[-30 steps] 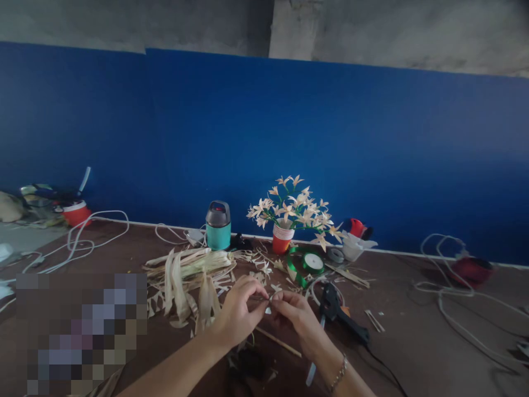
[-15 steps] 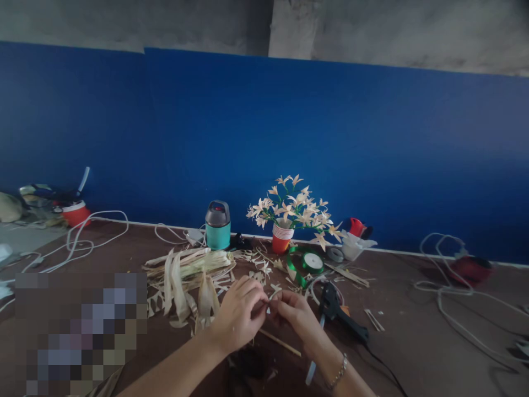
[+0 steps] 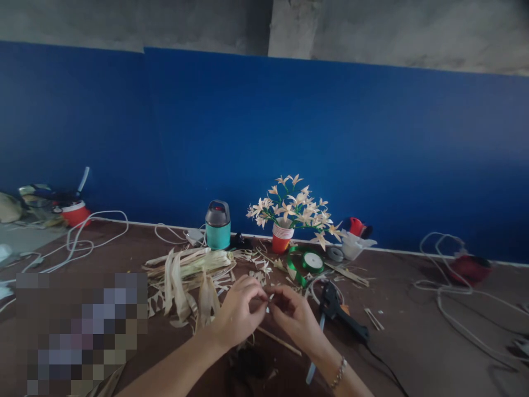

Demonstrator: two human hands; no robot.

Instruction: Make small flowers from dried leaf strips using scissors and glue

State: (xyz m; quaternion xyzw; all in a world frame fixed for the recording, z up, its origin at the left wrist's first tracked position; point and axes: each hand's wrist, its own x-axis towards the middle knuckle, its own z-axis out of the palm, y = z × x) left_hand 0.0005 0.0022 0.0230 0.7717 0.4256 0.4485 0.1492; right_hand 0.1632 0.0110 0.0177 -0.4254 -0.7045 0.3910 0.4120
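Note:
My left hand (image 3: 243, 310) and my right hand (image 3: 292, 315) meet fingertip to fingertip above the brown table. Both are closed in a pinch around a small pale piece (image 3: 270, 298), mostly hidden by the fingers; its kind cannot be made out. Left of my left hand lies a heap of dried corn husks (image 3: 194, 275). A black glue gun (image 3: 341, 314) with a clear glue stick rests beside my right hand. Beyond the hands, pale flowers (image 3: 295, 207) on green stems stand in a stack of red and white paper cups (image 3: 282, 237).
A spool of green ribbon (image 3: 313, 261) lies behind the glue gun. At the back stand a teal and grey jar (image 3: 217, 226) and a white plastic container (image 3: 353, 245). White cables (image 3: 78, 242) run over the left side. A thin stick (image 3: 281, 341) lies below the hands.
The fingers of my right hand have shifted slightly, rising and bending more around the small piece. My left hand stays nearly in place. Nothing else has visibly moved.

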